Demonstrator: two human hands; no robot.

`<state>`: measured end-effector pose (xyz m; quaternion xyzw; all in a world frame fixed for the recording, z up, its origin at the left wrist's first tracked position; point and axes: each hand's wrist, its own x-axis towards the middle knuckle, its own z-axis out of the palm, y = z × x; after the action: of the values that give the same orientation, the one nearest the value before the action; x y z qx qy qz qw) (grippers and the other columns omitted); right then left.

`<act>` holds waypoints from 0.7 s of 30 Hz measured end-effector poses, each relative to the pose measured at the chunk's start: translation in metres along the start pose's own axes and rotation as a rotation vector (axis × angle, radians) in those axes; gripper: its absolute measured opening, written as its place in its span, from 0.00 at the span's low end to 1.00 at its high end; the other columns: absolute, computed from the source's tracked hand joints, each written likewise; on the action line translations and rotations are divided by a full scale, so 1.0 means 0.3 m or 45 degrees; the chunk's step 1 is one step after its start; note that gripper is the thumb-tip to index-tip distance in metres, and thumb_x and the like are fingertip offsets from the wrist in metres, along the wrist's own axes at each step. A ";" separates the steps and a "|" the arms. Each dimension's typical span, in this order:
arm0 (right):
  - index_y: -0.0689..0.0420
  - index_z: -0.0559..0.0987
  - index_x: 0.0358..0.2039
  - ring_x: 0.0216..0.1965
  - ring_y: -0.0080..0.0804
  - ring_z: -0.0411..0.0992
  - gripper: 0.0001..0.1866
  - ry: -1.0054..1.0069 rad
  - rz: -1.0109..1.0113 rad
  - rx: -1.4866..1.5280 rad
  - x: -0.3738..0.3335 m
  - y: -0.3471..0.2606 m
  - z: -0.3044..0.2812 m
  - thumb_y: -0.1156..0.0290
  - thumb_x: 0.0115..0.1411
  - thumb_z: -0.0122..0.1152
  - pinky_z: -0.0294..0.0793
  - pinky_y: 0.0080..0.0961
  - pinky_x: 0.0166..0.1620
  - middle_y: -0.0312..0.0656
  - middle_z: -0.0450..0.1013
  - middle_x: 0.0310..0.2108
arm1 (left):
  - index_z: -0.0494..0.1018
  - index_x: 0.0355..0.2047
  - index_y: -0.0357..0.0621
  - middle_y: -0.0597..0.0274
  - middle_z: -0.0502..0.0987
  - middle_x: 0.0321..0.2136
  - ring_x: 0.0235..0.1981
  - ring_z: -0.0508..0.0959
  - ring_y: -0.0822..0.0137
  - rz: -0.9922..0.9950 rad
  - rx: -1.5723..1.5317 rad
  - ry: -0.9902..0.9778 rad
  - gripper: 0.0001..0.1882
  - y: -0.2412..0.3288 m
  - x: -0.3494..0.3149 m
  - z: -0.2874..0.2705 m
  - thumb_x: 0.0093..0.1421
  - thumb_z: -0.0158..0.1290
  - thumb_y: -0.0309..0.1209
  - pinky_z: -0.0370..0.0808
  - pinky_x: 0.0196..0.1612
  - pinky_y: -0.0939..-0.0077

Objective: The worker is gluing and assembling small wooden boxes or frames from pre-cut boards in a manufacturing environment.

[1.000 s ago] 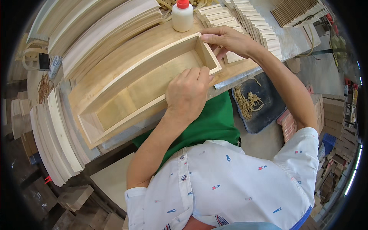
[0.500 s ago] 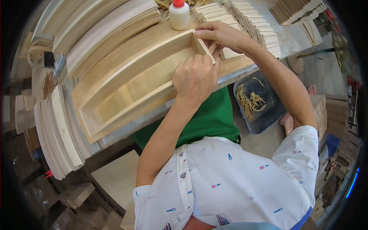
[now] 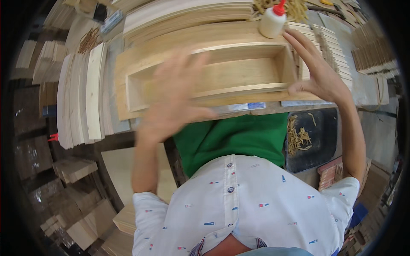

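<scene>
Long rectangular wooden box (image 3: 243, 89), pale, open-topped, thin-walled; lying lengthwise on a wooden board (image 3: 171, 40) atop the surface (image 3: 113, 57). Left hand (image 3: 173, 96): blurred, splayed above the box's left part, holding nothing; contact uncertain. Right hand (image 3: 322, 77): unclosed, thumb by the near right corner, fingers spread past the far one; touch there cannot be told. White squeeze bottle (image 3: 273, 23), red-capped, just beyond that far corner. Handling, as judged: light, stiff along the walls, dry and little slippery; corner joints probably the weak points. Suggested hold: both short ends, low, pressure even, without twisting.
</scene>
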<state>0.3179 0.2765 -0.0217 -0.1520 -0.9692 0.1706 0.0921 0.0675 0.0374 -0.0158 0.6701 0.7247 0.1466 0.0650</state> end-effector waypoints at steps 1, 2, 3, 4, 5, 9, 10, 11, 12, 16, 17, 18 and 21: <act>0.50 0.52 0.68 0.69 0.47 0.46 0.60 -0.096 -0.058 -0.144 0.012 -0.026 -0.008 0.38 0.39 0.67 0.49 0.44 0.68 0.49 0.49 0.68 | 0.53 0.66 0.45 0.49 0.55 0.64 0.67 0.52 0.47 -0.087 0.039 -0.036 0.61 -0.083 -0.055 -0.044 0.31 0.70 0.48 0.50 0.66 0.57; 0.50 0.51 0.68 0.69 0.48 0.46 0.63 -0.141 -0.082 -0.223 0.030 -0.034 -0.007 0.37 0.35 0.68 0.49 0.45 0.68 0.49 0.49 0.68 | 0.51 0.67 0.44 0.49 0.54 0.65 0.67 0.50 0.46 -0.161 0.074 -0.069 0.64 -0.153 -0.091 -0.081 0.29 0.71 0.48 0.48 0.67 0.56; 0.50 0.51 0.68 0.69 0.49 0.46 0.66 -0.181 -0.108 -0.303 0.047 -0.039 -0.003 0.37 0.30 0.68 0.49 0.46 0.68 0.49 0.49 0.67 | 0.51 0.67 0.44 0.49 0.55 0.65 0.67 0.51 0.46 -0.187 0.066 -0.118 0.64 -0.212 -0.119 -0.106 0.29 0.71 0.46 0.49 0.67 0.56; 0.50 0.50 0.69 0.69 0.50 0.45 0.69 -0.222 -0.127 -0.387 0.059 -0.045 0.003 0.37 0.26 0.68 0.49 0.46 0.68 0.49 0.49 0.67 | 0.51 0.67 0.44 0.49 0.55 0.64 0.67 0.52 0.46 -0.207 0.052 -0.168 0.64 -0.265 -0.141 -0.119 0.29 0.72 0.44 0.49 0.67 0.56; 0.50 0.50 0.68 0.68 0.50 0.46 0.68 -0.270 -0.112 -0.375 0.071 -0.055 0.013 0.40 0.26 0.71 0.50 0.46 0.68 0.49 0.50 0.67 | 0.50 0.67 0.44 0.49 0.56 0.64 0.66 0.53 0.46 -0.224 0.038 -0.219 0.64 -0.296 -0.151 -0.124 0.29 0.72 0.43 0.50 0.67 0.57; 0.51 0.50 0.68 0.66 0.50 0.50 0.65 -0.370 -0.037 -0.169 0.116 -0.078 0.042 0.57 0.30 0.77 0.52 0.43 0.68 0.50 0.52 0.65 | 0.51 0.66 0.44 0.49 0.57 0.61 0.63 0.56 0.47 -0.267 -0.195 -0.256 0.61 -0.318 -0.134 -0.114 0.30 0.71 0.34 0.54 0.66 0.60; 0.51 0.50 0.68 0.65 0.49 0.51 0.64 -0.374 -0.007 -0.078 0.117 -0.077 0.044 0.62 0.31 0.77 0.53 0.42 0.68 0.50 0.53 0.64 | 0.52 0.66 0.45 0.50 0.57 0.60 0.63 0.57 0.48 -0.288 -0.223 -0.261 0.61 -0.325 -0.130 -0.107 0.30 0.70 0.32 0.55 0.66 0.60; 0.51 0.50 0.68 0.65 0.49 0.52 0.62 -0.355 -0.018 -0.065 0.117 -0.072 0.055 0.65 0.31 0.75 0.53 0.41 0.68 0.50 0.53 0.63 | 0.52 0.66 0.45 0.50 0.58 0.59 0.62 0.58 0.49 -0.309 -0.250 -0.267 0.60 -0.331 -0.127 -0.100 0.29 0.69 0.30 0.56 0.66 0.61; 0.52 0.51 0.68 0.64 0.49 0.53 0.61 -0.331 -0.027 -0.056 0.114 -0.065 0.062 0.68 0.32 0.73 0.54 0.41 0.68 0.50 0.54 0.62 | 0.53 0.65 0.46 0.51 0.58 0.59 0.62 0.58 0.48 -0.303 -0.236 -0.266 0.59 -0.333 -0.122 -0.100 0.30 0.69 0.30 0.56 0.66 0.61; 0.53 0.53 0.67 0.63 0.49 0.54 0.59 -0.328 -0.014 0.010 0.126 -0.071 0.057 0.72 0.31 0.70 0.56 0.40 0.67 0.50 0.55 0.61 | 0.56 0.63 0.48 0.52 0.58 0.58 0.61 0.58 0.48 -0.265 -0.176 -0.271 0.55 -0.342 -0.109 -0.103 0.32 0.70 0.32 0.57 0.65 0.60; 0.53 0.53 0.67 0.63 0.50 0.54 0.58 -0.330 -0.015 0.018 0.129 -0.072 0.057 0.72 0.32 0.70 0.56 0.40 0.66 0.50 0.55 0.61 | 0.56 0.63 0.48 0.52 0.58 0.58 0.60 0.58 0.48 -0.252 -0.161 -0.274 0.54 -0.344 -0.107 -0.103 0.33 0.70 0.32 0.57 0.65 0.60; 0.54 0.53 0.67 0.63 0.50 0.54 0.58 -0.329 -0.016 0.024 0.129 -0.073 0.057 0.72 0.32 0.71 0.56 0.40 0.66 0.50 0.55 0.61 | 0.56 0.63 0.47 0.52 0.59 0.57 0.60 0.58 0.49 -0.269 -0.153 -0.276 0.55 -0.342 -0.104 -0.103 0.32 0.69 0.31 0.57 0.65 0.60; 0.54 0.54 0.67 0.62 0.51 0.55 0.58 -0.324 -0.042 0.010 0.125 -0.065 0.055 0.72 0.31 0.70 0.56 0.39 0.66 0.50 0.55 0.61 | 0.56 0.64 0.47 0.51 0.59 0.57 0.60 0.59 0.49 -0.252 -0.150 -0.249 0.56 -0.342 -0.115 -0.102 0.30 0.68 0.30 0.57 0.65 0.60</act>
<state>0.2737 0.2663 -0.0251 -0.1129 -0.9747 0.1908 -0.0281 -0.0358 -0.0067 -0.0210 0.6016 0.7676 0.1158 0.1885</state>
